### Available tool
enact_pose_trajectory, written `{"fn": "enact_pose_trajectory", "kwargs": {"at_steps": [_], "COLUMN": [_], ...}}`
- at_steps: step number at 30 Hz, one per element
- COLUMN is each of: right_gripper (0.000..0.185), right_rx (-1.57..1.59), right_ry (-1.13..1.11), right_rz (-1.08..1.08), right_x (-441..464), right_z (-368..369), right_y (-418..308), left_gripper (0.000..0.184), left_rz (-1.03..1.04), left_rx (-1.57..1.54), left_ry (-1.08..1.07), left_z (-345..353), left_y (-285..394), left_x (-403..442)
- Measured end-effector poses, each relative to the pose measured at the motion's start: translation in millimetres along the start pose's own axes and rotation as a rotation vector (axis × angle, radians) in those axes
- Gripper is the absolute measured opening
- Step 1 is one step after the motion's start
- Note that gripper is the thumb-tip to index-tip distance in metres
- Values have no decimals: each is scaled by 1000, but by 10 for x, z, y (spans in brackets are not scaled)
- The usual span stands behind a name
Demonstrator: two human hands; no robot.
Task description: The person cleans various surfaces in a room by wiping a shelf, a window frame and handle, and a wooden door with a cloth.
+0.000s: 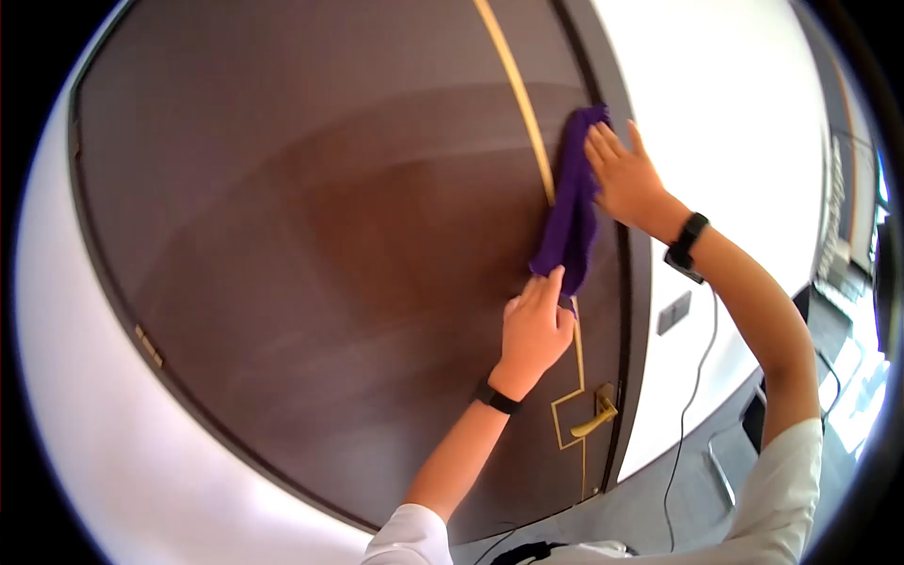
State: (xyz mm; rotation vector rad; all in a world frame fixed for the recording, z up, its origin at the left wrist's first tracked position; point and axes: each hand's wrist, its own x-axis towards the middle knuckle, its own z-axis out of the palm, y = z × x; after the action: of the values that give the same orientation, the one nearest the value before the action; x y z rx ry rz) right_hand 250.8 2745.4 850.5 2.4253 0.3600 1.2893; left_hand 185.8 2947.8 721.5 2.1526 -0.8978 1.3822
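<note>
A purple cloth (569, 212) lies lengthwise against the dark brown door (282, 235), over part of its gold vertical strip (519, 85). My right hand (626, 177) presses flat on the upper part of the cloth, fingers stretched and thumb apart. Lower down, my left hand (535, 331) has the cloth's bottom end at its fingers, which are partly curled; a small bit of purple shows beside the thumb. Both wrists wear black bands.
A gold lever handle (595, 414) sits low on the door's right side. Right of the frame are a white wall (725, 122), a grey wall switch (674, 313) and a hanging cable (695, 395). Hinges (149, 346) line the left edge. Grey floor (650, 508) lies below.
</note>
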Motion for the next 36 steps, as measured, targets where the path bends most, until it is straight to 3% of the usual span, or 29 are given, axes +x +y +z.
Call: {"fn": "enact_pose_trajectory", "kwargs": {"at_steps": [11,13,15,23,29,31,36], "right_gripper": [70,69,68,59,61,62,62], "right_rx": [60,80,97,124,93,121,209], "right_ry": [279,324,373,600,619,652,737], "right_rz": [-216,-241,-291,-489,-552,-585,-656], "right_x": [551,646,801,1408,1953,2085,2143], "right_z": [-682,-812,-1002,-1829,-2562,-2729,-3031], "right_y": [-815,-1041,-1270,-2415,-3488,-3861,-4693], "left_gripper": [46,45,45,45,45,41,36], "left_rz": [-92,-219,-215,-372,-464,-359,-436], "left_rx": [8,8,-12,-7,27,143,371], "left_ry": [45,-38,10,71,98,228,339], "left_z": [-1012,-1242,-1493,-2808,-3855,-4099,-4626], "left_y": [-371,-390,-472,-900,-1377,-1545,-1795], "left_x": [-331,-393,-457,-895,-1161,-1307,-1831]}}
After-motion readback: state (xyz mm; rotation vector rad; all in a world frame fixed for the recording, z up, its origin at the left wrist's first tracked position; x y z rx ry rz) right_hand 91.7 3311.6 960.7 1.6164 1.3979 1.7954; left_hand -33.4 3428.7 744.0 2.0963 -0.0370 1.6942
